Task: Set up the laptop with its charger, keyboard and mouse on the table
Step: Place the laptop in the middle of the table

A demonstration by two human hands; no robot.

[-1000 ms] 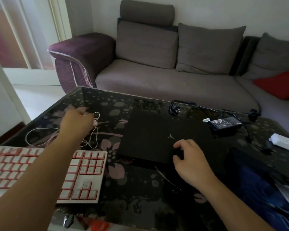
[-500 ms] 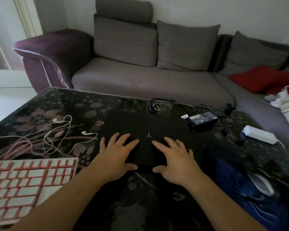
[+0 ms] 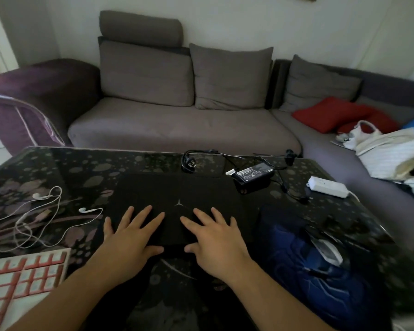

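Both hands flat on the closed laptop

Left hand and right hand rest fingers spread wide, gripping nothing; charger sits just beyond on the tabletop.

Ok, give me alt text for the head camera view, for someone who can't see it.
Both hands, left hand and right hand, rest flat with fingers spread on a closed black laptop on a dark floral table. Keyboard and earphones lie left, charger behind, mouse right.

Dim daylight is coming from the far left; the glossy table is reflecting it faintly, and near edges are blurring and bending.
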